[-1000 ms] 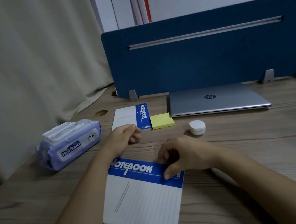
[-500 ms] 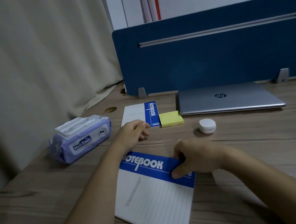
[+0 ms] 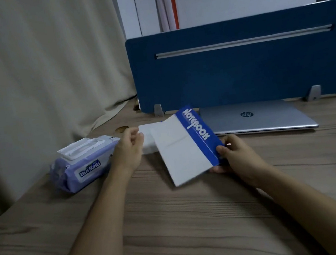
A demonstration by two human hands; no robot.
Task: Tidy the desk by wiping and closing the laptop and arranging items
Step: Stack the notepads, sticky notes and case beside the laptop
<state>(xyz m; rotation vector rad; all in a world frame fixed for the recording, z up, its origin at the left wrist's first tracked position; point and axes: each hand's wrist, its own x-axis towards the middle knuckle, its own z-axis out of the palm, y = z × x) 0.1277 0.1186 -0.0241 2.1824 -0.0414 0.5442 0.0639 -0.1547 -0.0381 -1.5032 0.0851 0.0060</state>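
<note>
My right hand (image 3: pixel 234 157) pinches the notebook (image 3: pixel 186 146) by its blue spine edge, lifted off the surface (image 3: pixel 196 220) toward 12 o'clock. It is light, thin and floppy, so grip near the spine. My left hand (image 3: pixel 128 149) hovers loosely curled, empty.

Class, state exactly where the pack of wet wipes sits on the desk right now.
In the head view, the pack of wet wipes lies on the desk's left side, just left of the left hand, near the curtain.
</note>
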